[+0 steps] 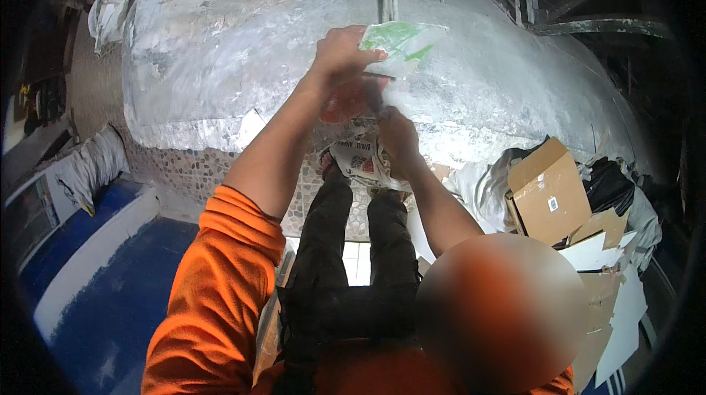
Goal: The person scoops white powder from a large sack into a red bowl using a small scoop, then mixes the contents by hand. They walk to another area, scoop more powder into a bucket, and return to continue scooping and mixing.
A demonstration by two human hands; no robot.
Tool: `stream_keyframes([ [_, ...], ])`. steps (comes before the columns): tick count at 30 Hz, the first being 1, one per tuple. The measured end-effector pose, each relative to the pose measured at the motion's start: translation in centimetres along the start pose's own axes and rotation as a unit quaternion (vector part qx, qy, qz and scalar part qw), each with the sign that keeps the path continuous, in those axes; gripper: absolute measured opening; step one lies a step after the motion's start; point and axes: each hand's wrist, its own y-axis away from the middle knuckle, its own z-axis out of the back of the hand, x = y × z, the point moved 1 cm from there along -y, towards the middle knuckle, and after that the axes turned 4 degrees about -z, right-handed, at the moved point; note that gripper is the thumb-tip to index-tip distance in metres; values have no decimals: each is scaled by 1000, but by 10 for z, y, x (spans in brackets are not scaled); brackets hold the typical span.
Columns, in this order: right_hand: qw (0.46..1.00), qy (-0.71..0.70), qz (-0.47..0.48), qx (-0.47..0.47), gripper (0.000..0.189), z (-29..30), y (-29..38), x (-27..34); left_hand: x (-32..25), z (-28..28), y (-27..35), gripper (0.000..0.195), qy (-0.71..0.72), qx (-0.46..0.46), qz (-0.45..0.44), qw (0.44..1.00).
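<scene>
My left hand (337,55) grips the edge of a flat white sheet with green patches (405,44), its thumb lying on the upper face. Lower and to the right, my right hand (398,133) is closed around the handle of a tool (373,96), whose blurred dark end reaches up toward the sheet. I cannot tell exactly what kind of tool it is. Below the sheet, between my hands, is a red object (345,101), partly hidden and smeared by blur. A printed sack (361,159) lies near my feet.
A large grey, rough-coated curved surface (231,64) spans the far side. Pebble-patterned flooring (193,169) runs along its base. To the right are a cardboard box (549,193), a black plastic bag (609,185) and white sheeting (480,191). A blue-and-white painted ledge (99,246) stands left.
</scene>
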Motion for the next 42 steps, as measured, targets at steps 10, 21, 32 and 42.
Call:
stream_keyframes([
  [10, 696, -578, -247, 347, 21, -63, 71, 39, 24, 11, 22, 49, 31, -102, 23, 994],
  [21, 936, 216, -4, -279, 60, 94, 70, -123, 71, 55, 72, 53, 58, -263, 18, 963],
  [32, 988, 141, -27, -61, 57, 58, 214, -169, 232, 164, 262, 39, 305, -647, 120, 688],
  [42, 984, -119, -32, -127, 52, 53, 177, -142, 283, 144, 334, 63, 381, -566, 333, 650],
])
